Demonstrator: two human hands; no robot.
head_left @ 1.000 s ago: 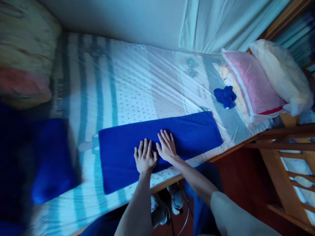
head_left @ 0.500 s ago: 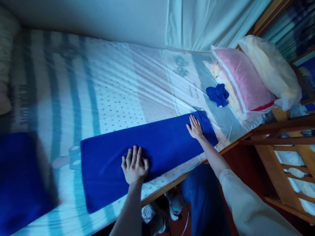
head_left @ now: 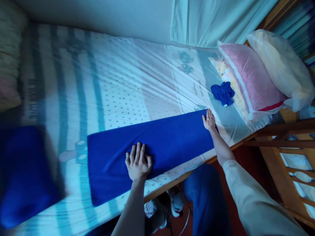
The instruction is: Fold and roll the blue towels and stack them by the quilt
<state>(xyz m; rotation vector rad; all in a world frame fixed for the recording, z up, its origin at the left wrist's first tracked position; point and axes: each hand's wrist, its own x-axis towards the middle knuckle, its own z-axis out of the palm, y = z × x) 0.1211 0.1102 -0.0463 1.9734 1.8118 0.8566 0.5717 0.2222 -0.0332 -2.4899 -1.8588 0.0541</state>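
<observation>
A long blue folded cloth [head_left: 169, 139] lies flat along the near edge of the bed. My left hand [head_left: 139, 162] presses on its middle-left part, fingers spread, with small creases in the fabric around it. At the cloth's right end my right hand [head_left: 209, 120] rests flat near the far corner, fingers stretched out and close together. Neither hand grips anything. Beyond the right hand, a small crumpled blue cloth [head_left: 223, 93] with a white tag sits on the sheet. Another blue folded piece [head_left: 27, 177] lies at the bed's left side.
The bed sheet [head_left: 125, 98] is striped and dotted, with wrinkles. A pink pillow [head_left: 256, 75] and a pale bagged bundle [head_left: 280, 68] stand at the right end. Bedding [head_left: 10, 65] is piled at the far left. A wooden ladder-like frame [head_left: 290, 164] stands at the lower right.
My right hand has slid right along the cloth to its end edge. The left hand stays on the same part of the cloth. The whole view has shifted slightly.
</observation>
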